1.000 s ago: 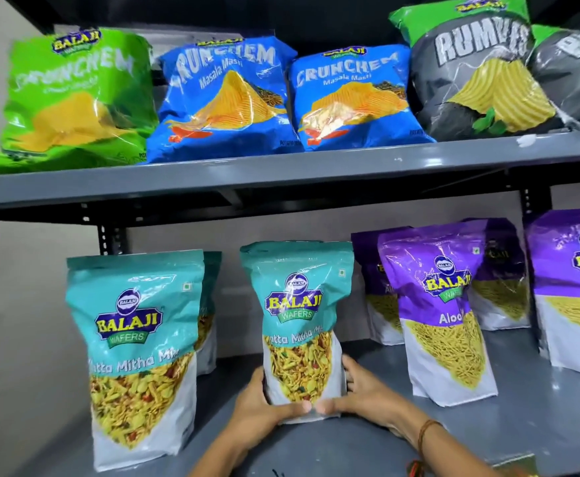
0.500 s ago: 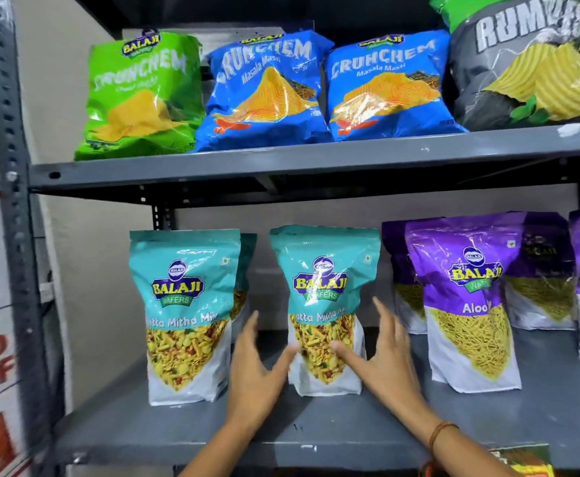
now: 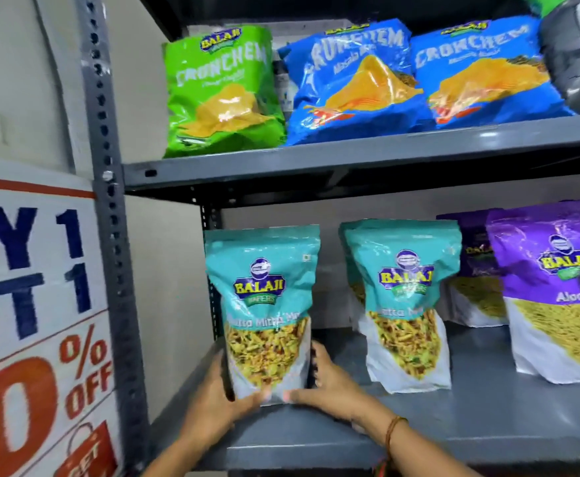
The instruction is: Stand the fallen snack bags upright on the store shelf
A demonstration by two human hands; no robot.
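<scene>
Hands, left hand (image 3: 218, 402) and right hand (image 3: 329, 387), hold a teal bag (image 3: 264, 304) upright near the shelf (image 3: 488, 418) front edge, fingers wrapped around its base.

A white sale sign (image 3: 33, 304) with dark blue and red lettering filled the left side, reading partly "1", "%" and "OFF". Just right of it rose a grey upright post (image 3: 109, 208) pierced by a row of holes. Behind the post lay a pale wall (image 3: 16, 80). A red shopping-bag picture (image 3: 89, 452) sat at the sign's lower edge, its small lettering too blurred to read in full.
</scene>
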